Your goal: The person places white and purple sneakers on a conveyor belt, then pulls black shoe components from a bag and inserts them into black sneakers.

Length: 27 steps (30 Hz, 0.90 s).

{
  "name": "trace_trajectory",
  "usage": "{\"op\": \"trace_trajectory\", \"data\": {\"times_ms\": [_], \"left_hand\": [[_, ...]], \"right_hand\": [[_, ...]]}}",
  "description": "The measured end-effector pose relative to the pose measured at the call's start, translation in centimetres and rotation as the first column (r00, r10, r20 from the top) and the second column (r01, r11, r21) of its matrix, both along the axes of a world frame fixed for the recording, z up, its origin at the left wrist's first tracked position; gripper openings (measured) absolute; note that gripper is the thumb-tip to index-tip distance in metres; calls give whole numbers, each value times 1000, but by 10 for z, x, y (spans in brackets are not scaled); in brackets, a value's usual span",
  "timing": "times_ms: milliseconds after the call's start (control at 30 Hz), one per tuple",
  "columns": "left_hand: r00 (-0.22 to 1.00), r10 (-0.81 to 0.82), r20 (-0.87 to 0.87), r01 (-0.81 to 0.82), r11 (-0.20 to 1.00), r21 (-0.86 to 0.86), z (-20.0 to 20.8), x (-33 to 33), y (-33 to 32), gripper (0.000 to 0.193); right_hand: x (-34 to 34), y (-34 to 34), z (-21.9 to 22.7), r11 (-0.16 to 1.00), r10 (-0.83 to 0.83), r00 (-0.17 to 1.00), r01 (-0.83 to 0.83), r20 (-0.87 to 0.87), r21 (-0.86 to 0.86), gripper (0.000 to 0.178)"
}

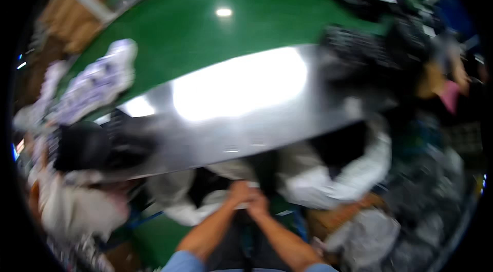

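My left hand (238, 190) and my right hand (258, 203) meet in front of me, just below the near edge of a metal worktop (205, 141). Motion smears the fingers of both, and I cannot make out anything held between them. Right beside my left hand is the rim of a white sack (177, 210) with a dark opening. Another white sack (308, 184), also gaping and dark inside, hangs to the right of my hands.
Beyond the metal strip runs a green surface (200, 41). Black items (354, 51) lie piled at its right, with more black pieces (84, 143) at the near left. A whitish-purple bundle (95, 84) rests at the left. Grey plastic bags (364, 231) crowd the lower right.
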<state>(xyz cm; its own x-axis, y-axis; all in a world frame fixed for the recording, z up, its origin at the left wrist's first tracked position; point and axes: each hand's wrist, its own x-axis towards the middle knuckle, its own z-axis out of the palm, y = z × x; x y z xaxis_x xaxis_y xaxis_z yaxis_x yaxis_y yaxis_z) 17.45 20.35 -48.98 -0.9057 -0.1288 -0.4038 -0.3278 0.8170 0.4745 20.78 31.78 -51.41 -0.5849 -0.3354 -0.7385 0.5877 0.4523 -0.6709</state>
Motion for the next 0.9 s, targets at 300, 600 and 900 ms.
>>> {"op": "trace_trajectory", "data": {"times_ms": [300, 600, 900], "left_hand": [[943, 135, 305, -264, 861, 435, 86, 98, -87, 39], [877, 123, 465, -154, 988, 29, 25, 277, -121, 47], [788, 613, -64, -559, 755, 342, 192, 108, -39, 82]], "right_hand": [[-37, -15, 108, 958, 163, 976, -121, -145, 261, 35], [-24, -13, 94, 985, -117, 993, 111, 36, 130, 25], [-62, -88, 232, 899, -258, 857, 382, 446, -215, 32]]}}
